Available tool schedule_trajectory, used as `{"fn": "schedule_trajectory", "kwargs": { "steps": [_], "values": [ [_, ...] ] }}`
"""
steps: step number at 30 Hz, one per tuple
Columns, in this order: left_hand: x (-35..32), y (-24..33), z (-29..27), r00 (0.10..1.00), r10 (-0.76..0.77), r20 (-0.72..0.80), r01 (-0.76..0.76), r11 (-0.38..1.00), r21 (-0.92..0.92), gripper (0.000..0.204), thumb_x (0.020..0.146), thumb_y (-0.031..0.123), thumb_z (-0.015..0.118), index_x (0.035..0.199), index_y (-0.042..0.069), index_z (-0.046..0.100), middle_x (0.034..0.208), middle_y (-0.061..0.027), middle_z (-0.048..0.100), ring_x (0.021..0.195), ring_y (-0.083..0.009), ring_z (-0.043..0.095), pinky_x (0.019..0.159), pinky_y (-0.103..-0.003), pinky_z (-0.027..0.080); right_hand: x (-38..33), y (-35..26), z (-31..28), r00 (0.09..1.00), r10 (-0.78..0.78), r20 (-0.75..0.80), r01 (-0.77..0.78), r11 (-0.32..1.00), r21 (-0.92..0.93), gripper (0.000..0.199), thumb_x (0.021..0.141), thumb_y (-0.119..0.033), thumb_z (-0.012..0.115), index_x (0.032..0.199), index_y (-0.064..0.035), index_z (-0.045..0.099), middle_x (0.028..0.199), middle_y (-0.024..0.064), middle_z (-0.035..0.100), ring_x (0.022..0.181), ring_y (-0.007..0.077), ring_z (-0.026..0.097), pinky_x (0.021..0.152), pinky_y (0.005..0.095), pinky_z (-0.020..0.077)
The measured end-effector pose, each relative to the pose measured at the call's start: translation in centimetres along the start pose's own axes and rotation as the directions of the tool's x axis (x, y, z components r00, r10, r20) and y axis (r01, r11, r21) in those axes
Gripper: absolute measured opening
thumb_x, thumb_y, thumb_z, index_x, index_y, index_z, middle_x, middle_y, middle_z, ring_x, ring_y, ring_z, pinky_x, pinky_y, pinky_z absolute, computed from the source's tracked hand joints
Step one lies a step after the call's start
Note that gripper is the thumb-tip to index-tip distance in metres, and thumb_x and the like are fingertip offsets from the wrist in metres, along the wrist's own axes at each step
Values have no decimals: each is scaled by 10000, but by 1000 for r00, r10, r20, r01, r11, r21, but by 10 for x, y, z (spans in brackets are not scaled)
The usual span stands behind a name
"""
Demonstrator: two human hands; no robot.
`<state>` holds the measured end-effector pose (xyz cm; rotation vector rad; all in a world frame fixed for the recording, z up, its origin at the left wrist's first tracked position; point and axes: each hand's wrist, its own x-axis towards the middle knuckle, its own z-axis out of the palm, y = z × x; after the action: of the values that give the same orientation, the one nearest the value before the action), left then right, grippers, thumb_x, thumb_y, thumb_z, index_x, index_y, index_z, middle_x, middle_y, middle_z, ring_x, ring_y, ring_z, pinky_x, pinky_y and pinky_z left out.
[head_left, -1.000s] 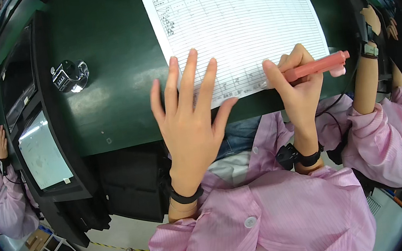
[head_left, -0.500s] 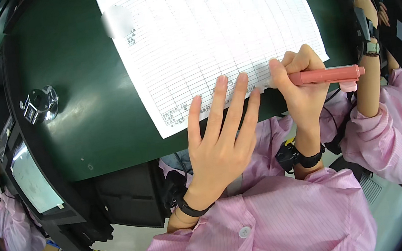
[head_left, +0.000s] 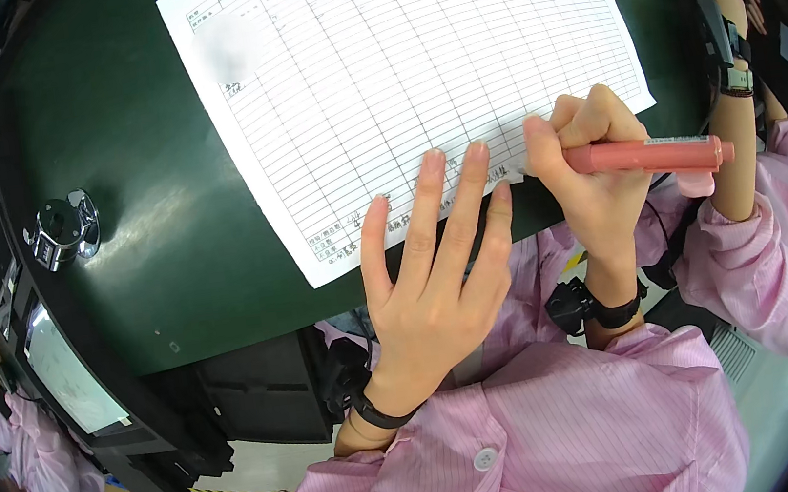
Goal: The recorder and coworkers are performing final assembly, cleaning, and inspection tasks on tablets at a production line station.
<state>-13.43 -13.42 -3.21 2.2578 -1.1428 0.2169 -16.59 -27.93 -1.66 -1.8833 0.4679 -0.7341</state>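
Observation:
A white paper form (head_left: 430,55) with a printed grid lies on the dark green table (head_left: 160,304), its lower edge toward me. Handwritten marks run along its bottom rows. My left hand (head_left: 437,275) rests flat over that lower edge, fingers spread and holding nothing. In my right hand (head_left: 595,162) is a pinkish-red pen (head_left: 653,155), gripped between thumb and curled fingers. The pen's tip is at the form's bottom edge, right of my left fingertips. Its capped back end sticks out to the right.
A small shiny metal part (head_left: 65,229) stands on the table at the left. Beyond it is a black-framed unit with a pale panel (head_left: 73,369). A co-worker's pink sleeve (head_left: 757,280) and arm are close on the right; another person (head_left: 39,437) is at the far left.
The view has shifted slightly, so form and metal part appear a little lower and further left. The pen has moved slightly right along the form's bottom edge; my left hand stays spread on the form.

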Motion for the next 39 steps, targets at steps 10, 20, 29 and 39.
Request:
{"fn": "schedule_trajectory", "kwargs": {
  "steps": [10,20,29,39],
  "values": [
    [-4,-4,1,999,15,42,-13,999,-40,300,776,188,582,1066,122,613,1251,-66,562,1210,-259,489,1031,-456,247,-1,-3,2,1000,24,-8,-24,999,33,376,722,94,637,582,-61,324,507,-30,343,475,36,282,420,212,219],
    [-31,7,10,992,12,-128,-3,998,65,289,747,222,612,1014,149,695,1069,-11,579,1062,-201,456,974,-402,343,-3,0,-4,999,32,16,-32,999,14,376,726,87,639,582,-60,324,509,-35,325,479,38,267,427,216,207],
    [-21,6,12,986,-21,-166,36,995,89,261,787,206,569,1015,195,696,1087,17,590,1050,-161,461,968,-384,349,3,-5,-2,991,134,15,-134,984,121,352,755,64,617,617,-66,320,566,-44,333,537,33,281,477,208,247],
    [-29,6,-13,977,30,-210,-94,948,-303,308,732,103,581,1017,-8,616,1062,-127,558,988,-287,517,842,-415,414,-20,37,-25,965,258,-53,-259,966,-4,252,829,-28,624,1058,41,545,724,-34,492,669,61,450,597,195,390]
  ]
}}
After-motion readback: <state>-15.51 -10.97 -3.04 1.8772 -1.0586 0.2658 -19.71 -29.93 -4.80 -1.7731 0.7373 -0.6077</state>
